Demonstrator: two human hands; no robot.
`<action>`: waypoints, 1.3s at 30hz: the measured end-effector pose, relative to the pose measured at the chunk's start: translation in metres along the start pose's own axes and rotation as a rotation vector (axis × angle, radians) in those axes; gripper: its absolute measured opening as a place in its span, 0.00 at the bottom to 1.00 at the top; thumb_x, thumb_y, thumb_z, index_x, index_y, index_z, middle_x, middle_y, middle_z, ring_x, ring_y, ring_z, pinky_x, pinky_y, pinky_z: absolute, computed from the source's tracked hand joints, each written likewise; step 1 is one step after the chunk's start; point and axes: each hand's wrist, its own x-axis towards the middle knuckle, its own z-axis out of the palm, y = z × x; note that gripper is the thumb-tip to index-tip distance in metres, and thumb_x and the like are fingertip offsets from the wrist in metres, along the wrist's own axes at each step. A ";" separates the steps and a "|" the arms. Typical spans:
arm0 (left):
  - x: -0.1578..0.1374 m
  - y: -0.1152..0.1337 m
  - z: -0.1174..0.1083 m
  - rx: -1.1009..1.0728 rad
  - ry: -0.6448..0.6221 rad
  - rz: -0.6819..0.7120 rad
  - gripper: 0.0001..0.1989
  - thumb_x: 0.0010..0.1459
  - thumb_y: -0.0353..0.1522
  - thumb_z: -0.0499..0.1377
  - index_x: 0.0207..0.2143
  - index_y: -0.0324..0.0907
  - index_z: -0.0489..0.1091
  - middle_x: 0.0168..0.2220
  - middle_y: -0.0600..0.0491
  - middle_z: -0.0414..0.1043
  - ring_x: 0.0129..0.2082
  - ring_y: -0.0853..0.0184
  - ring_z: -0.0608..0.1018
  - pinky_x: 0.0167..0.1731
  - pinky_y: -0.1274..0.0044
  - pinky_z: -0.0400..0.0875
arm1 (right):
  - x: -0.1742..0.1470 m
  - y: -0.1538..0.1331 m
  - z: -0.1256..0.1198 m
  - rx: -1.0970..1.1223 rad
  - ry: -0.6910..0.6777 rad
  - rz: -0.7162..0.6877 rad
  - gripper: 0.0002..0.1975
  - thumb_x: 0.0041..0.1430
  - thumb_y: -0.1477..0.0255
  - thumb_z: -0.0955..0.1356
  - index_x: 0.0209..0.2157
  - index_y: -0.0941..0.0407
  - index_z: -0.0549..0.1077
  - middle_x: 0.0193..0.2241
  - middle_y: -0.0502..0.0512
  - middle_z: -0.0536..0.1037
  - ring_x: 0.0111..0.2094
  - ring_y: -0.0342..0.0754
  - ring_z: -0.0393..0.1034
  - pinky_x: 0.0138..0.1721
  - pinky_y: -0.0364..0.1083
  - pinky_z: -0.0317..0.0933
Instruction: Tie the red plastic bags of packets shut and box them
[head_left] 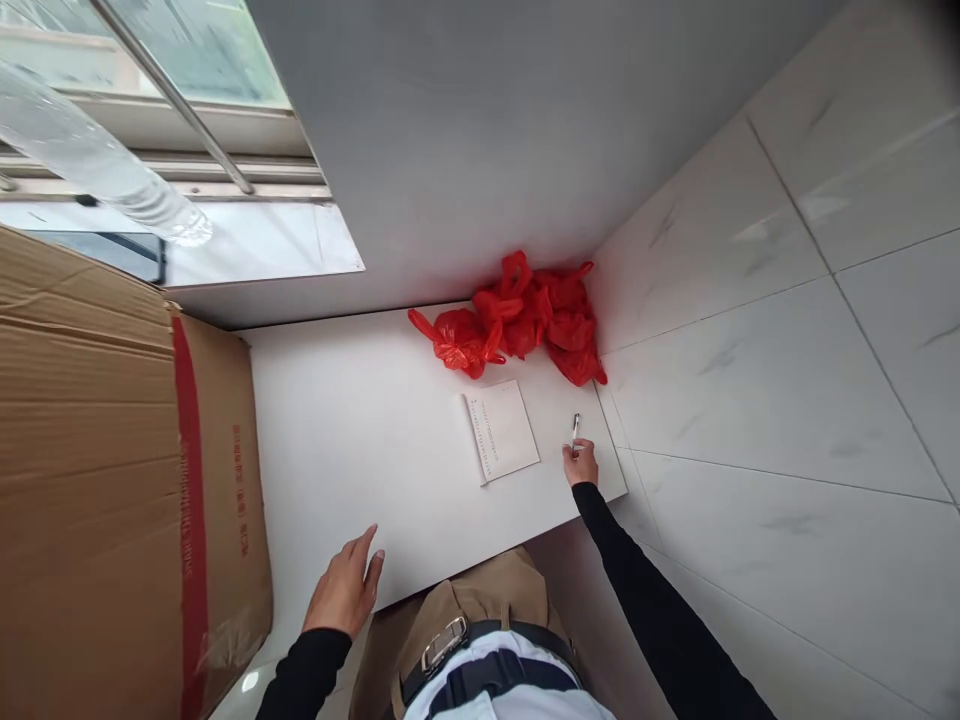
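Observation:
At the right end of the white table (352, 420), my right hand (580, 464) pinches a pen (576, 426) that points away from me. To the left of that hand lies a notebook (511, 430), open at a page with a column of small writing along its left side. My left hand (346, 584) is over the near left part of the table, fingers apart and holding nothing. Several red plastic bags (517, 315), bunched up with their contents hidden, sit against the wall behind the notebook.
A large cardboard box (90, 470) with a red stripe stands left of the table. A clear bottle (112, 160) and a dark flat device (105, 252) are by the window. Marble-patterned tiles (765, 380) cover the right wall, close to my right arm.

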 end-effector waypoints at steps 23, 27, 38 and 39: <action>0.056 0.046 0.093 0.050 0.085 -0.318 0.23 0.64 0.36 0.60 0.60 0.43 0.64 0.66 0.44 0.58 0.64 0.50 0.65 0.59 0.53 0.64 | 0.055 0.069 -0.020 -0.071 -0.331 -0.060 0.14 0.68 0.64 0.68 0.48 0.58 0.73 0.46 0.57 0.76 0.42 0.50 0.74 0.44 0.53 0.71; 0.055 0.051 0.094 0.040 0.079 -0.329 0.24 0.64 0.37 0.60 0.61 0.43 0.64 0.67 0.43 0.57 0.64 0.50 0.65 0.59 0.52 0.63 | 0.057 0.069 -0.021 -0.088 -0.340 -0.064 0.13 0.68 0.64 0.68 0.48 0.58 0.73 0.45 0.57 0.76 0.42 0.49 0.74 0.44 0.52 0.71; 0.058 0.047 0.100 0.023 0.052 -0.350 0.23 0.64 0.36 0.61 0.60 0.43 0.65 0.66 0.44 0.59 0.63 0.50 0.65 0.60 0.52 0.63 | 0.057 0.071 -0.020 -0.144 -0.311 -0.063 0.14 0.68 0.64 0.69 0.49 0.58 0.73 0.46 0.57 0.76 0.44 0.51 0.74 0.46 0.54 0.71; 0.058 0.046 0.101 0.023 0.052 -0.350 0.23 0.64 0.36 0.61 0.60 0.43 0.65 0.66 0.44 0.59 0.63 0.50 0.65 0.60 0.52 0.62 | 0.057 0.071 -0.021 -0.143 -0.307 -0.064 0.14 0.68 0.64 0.69 0.49 0.58 0.73 0.47 0.57 0.76 0.44 0.51 0.74 0.46 0.54 0.71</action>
